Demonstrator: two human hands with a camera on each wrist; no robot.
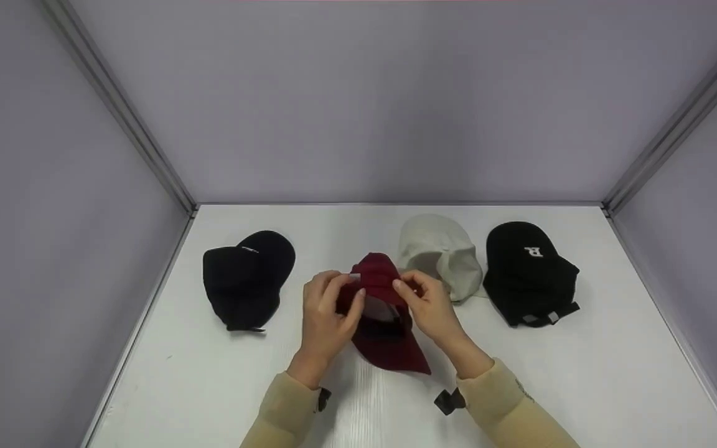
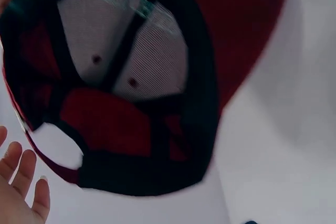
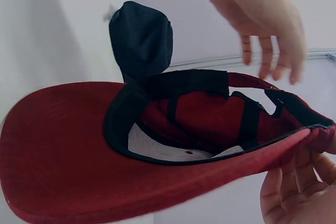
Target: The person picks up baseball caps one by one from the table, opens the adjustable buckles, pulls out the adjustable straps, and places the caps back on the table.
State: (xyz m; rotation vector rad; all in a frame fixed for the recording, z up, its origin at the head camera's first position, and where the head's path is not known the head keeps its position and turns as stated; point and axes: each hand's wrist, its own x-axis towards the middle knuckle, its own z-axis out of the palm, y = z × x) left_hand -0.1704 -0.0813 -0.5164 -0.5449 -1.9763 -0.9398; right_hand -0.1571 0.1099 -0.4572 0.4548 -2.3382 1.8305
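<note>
A dark red baseball cap (image 1: 389,354) is in front of me, its brim toward me and its hollow inside facing up. My right hand (image 1: 431,309) grips the cap's edge at the back right; in the right wrist view its fingers (image 3: 302,182) curl under the crown. My left hand (image 1: 326,314) is at the cap's left side, by the strap and its small grey piece. Both wrist views show the left hand's fingers (image 2: 23,174) fairly straight and a little apart from the strap. Inside the cap a dark sweatband and pale mesh lining (image 2: 157,51) show.
A black cap (image 1: 243,286) lies to the left on the white table (image 1: 165,386). Behind the red cap, toward the right, is a cream cap (image 1: 436,233), beside another black cap (image 1: 520,280) with a white letter. Grey panels (image 1: 358,99) enclose the table.
</note>
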